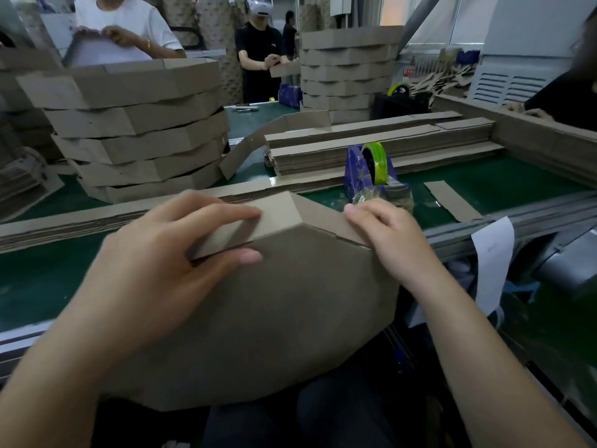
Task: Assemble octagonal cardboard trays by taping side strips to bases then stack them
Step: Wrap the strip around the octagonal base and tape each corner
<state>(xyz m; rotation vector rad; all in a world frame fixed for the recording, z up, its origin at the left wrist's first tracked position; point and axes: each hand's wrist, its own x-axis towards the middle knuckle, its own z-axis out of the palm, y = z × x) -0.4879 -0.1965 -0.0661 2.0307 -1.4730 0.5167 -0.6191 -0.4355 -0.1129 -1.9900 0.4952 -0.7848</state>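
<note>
An octagonal cardboard base (274, 312) leans against the table's near edge, tilted towards me. A folded side strip (284, 211) runs along its top edge. My left hand (168, 253) grips the strip and the base's upper left edge, thumb on the base and fingers over the strip. My right hand (384, 234) pinches the strip against the base's upper right corner. A piece of clear tape hangs at its fingertips, reaching back to the blue tape dispenser (371, 173) with a green roll, just behind the hand.
A stack of finished trays (135, 130) stands at the left, a second stack (345, 72) further back. Flat strip piles (371, 147) lie across the green table (504, 182). A loose strip (452, 202) lies at right. Other people work behind the table.
</note>
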